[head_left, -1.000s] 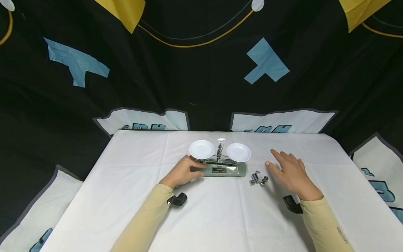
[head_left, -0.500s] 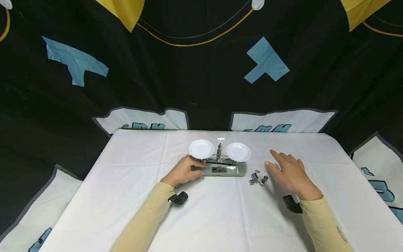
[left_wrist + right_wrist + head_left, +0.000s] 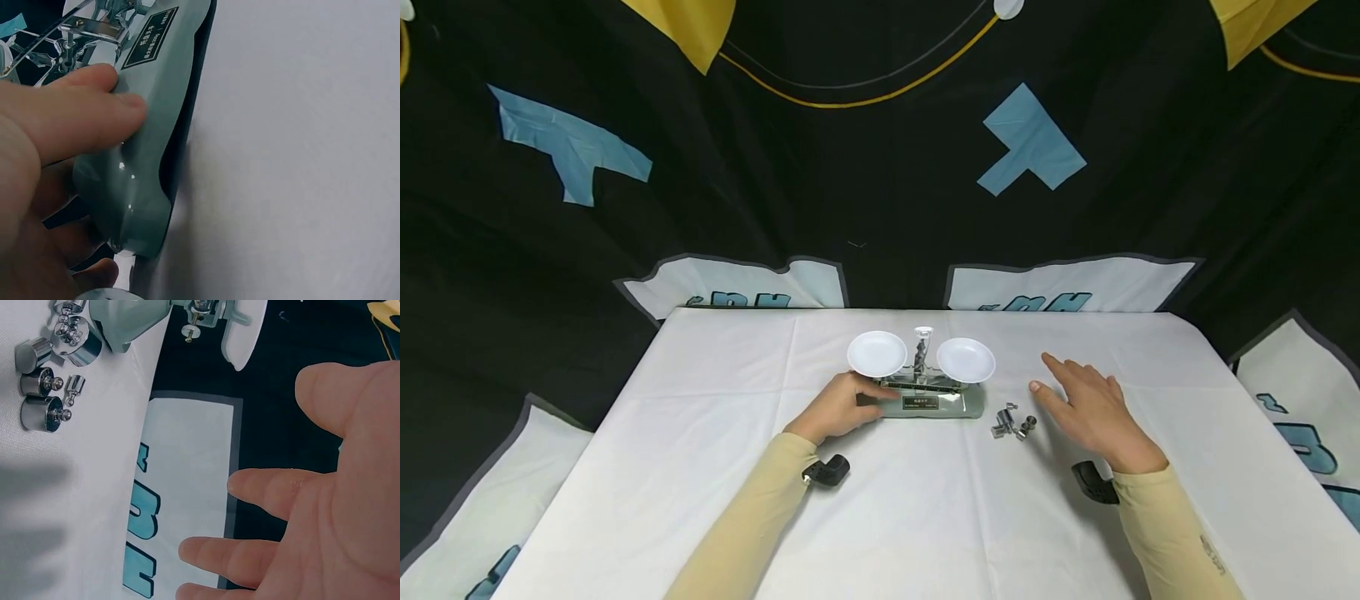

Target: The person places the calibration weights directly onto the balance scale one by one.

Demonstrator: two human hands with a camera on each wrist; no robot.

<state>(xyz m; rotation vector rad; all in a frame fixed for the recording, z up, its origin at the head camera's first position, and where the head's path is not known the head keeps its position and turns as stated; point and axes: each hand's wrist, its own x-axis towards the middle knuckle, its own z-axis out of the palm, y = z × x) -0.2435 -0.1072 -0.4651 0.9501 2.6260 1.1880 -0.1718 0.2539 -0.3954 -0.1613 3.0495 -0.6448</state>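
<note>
A balance scale point(image 3: 951, 406) with a grey-green base stands on the white-covered table. It carries two round white pans point(image 3: 877, 354), one on each side of its metal post. My left hand point(image 3: 838, 406) grips the base's left end. In the left wrist view, its thumb point(image 3: 94, 122) lies over the front face beside the nameplate, and the other fingers curl behind the end. Several shiny metal weights point(image 3: 1006, 422) lie in a small cluster right of the scale. Just beyond them, my right hand point(image 3: 1093, 414) hovers with spread fingers, palm down, holding nothing.
White cloth point(image 3: 880, 517) with fold creases covers the table point(image 3: 700, 367). Behind its far edge hangs a black curtain point(image 3: 850, 192) with blue, yellow and white printed shapes. In the right wrist view, the weights point(image 3: 42, 414) include knobbed cylinders of different sizes.
</note>
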